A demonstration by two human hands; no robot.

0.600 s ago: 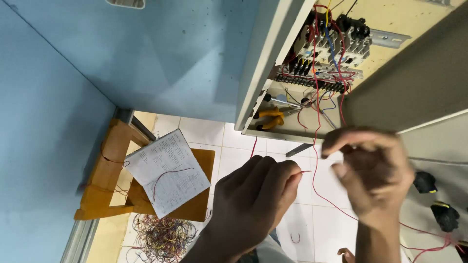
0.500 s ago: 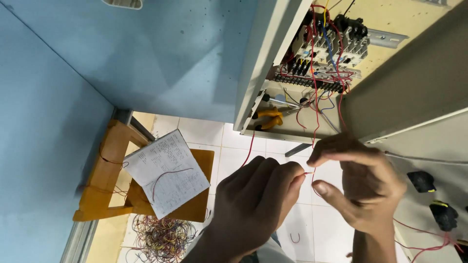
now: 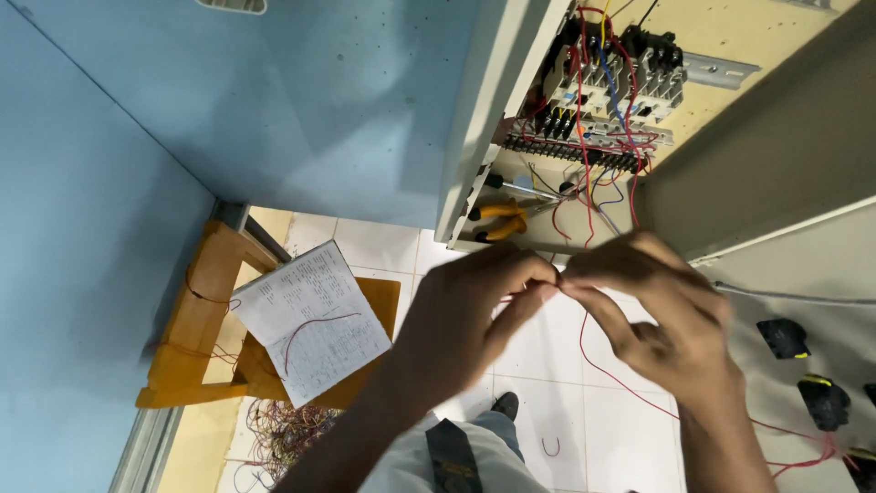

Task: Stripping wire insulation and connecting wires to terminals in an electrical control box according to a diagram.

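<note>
My left hand (image 3: 474, 315) and my right hand (image 3: 662, 315) meet fingertip to fingertip in front of me, both pinching the end of a thin red wire (image 3: 620, 374). The wire droops from my fingers and runs down to the right toward the floor. Above my hands stands an open electrical cabinet (image 3: 511, 119) with relays, a terminal strip (image 3: 575, 151) and red, blue and yellow wiring. Yellow-handled pliers (image 3: 497, 219) lie on the cabinet's bottom ledge.
A wooden stool (image 3: 201, 338) at the left carries an open notebook (image 3: 310, 319) with a red wire across it. A tangle of wire scraps (image 3: 283, 429) lies on the tiled floor below. Black parts (image 3: 808, 365) are mounted on the cabinet door at right. My shoe (image 3: 502, 403) shows below.
My right hand has come down and left to meet my left hand. The two now pinch the red wire end together, where before they were apart.
</note>
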